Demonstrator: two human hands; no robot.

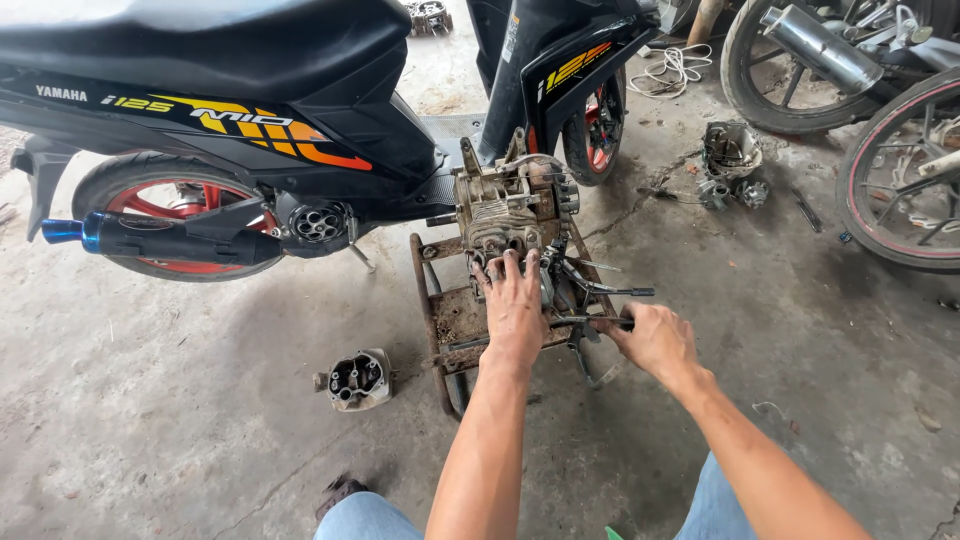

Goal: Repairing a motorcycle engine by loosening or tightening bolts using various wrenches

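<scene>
The engine block [508, 205], grimy and finned, sits upright on the far end of a rusty metal stand [432, 300] on the concrete floor [150, 400], just in front of a black scooter [250, 90] with orange and yellow stripes. The left hand [513, 305] lies flat on the near face of the block, fingers spread and pointing away, palm pressed against the metal; this grip is open and wraps around nothing. Just to the right of it, the right hand [655, 340] is curled into a closed grip around the handle end of a dark tool [590, 321], whose shaft runs leftward toward the base of the block, ending close beside the left hand. A second thin handle [615, 291] juts out just beyond the right grip, apart from it.

Near the left grip, down and to its left on the floor, lies a loose cylinder head [358, 379], well clear of the stand. Beyond both grips, the scooter's red rear wheel [165, 205] and its black exhaust pipe [150, 237] with a blue tip stand far to the left. Far to the right of the right grip lie more engine parts [730, 160] on the floor, and past them the wheels [900, 170] of other motorcycles. The person's jeans-clad knees [365, 518] show at the bottom edge.
</scene>
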